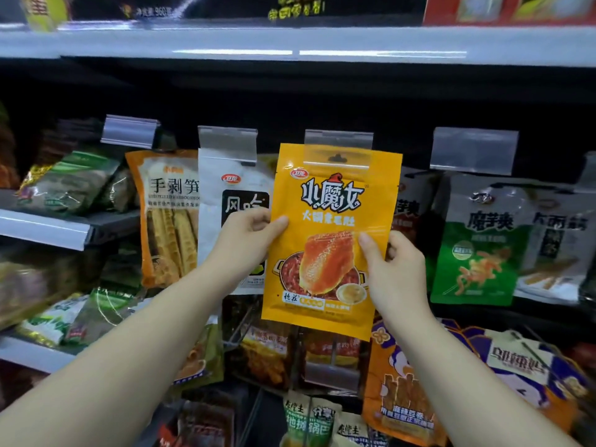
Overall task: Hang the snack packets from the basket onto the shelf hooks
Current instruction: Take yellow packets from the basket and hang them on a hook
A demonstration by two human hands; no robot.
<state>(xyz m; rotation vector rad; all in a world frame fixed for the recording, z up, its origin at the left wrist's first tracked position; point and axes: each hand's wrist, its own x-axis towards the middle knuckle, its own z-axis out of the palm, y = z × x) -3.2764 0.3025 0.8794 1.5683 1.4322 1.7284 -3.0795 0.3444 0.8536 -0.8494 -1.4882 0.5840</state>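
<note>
Shelf [290, 43] spans the top of view; dark back panel below, row of hooks fronted by clear label holders. Neighbouring packets already hanging: bamboo-shoot packet [171, 217] and white packet [232, 188] to the left, green packet [477, 253] to the right; more stock on the lower rows. Basket not in view. Orange packet [332, 240] held up in the middle of the display, in front of the third label holder [338, 140], top edge overlapping the holder's lower part. Long axis near vertical, leaning slightly with the bottom swung toward the right; printed face toward the camera, hang hole [337, 158] uppermost. Left hand [248, 240] pinches the left edge at mid-height, thumb on the front; right hand [396, 266] pinches the right edge a little lower, thumb on the front; both grips narrow, closed on the orange packet. Whether the hook tip has entered the hole: cannot tell, holder hides the prong. Judged step: threading the hole onto the hook. To do well: square the packet so the hole sits level, bring the hole to the prong tip behind the holder, push straight back along the prong, keep both edges taut so the film does not buckle, release only once the weight hangs from the hole.
</note>
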